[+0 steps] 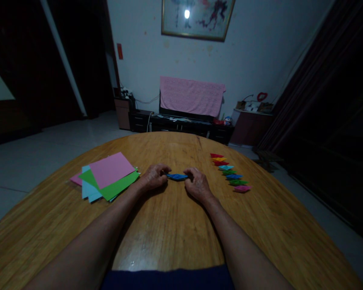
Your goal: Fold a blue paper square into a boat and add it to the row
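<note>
A small blue folded paper boat [177, 177] lies between my two hands near the middle of the round wooden table. My left hand [155, 176] pinches its left tip, with the fingers curled toward the thumb. On the other side, my right hand [197, 183] closes its thumb and fingers on the right tip. The boat's middle stays uncovered, while both of its ends are partly hidden by fingertips.
Loose coloured paper sheets [111, 171] in pink, green and light blue overlap on the left. A slanting row of several small folded paper boats [229, 172] stands on the right. Beyond the wooden table [169, 233], a pink cloth [190, 96] covers a screen on a low cabinet.
</note>
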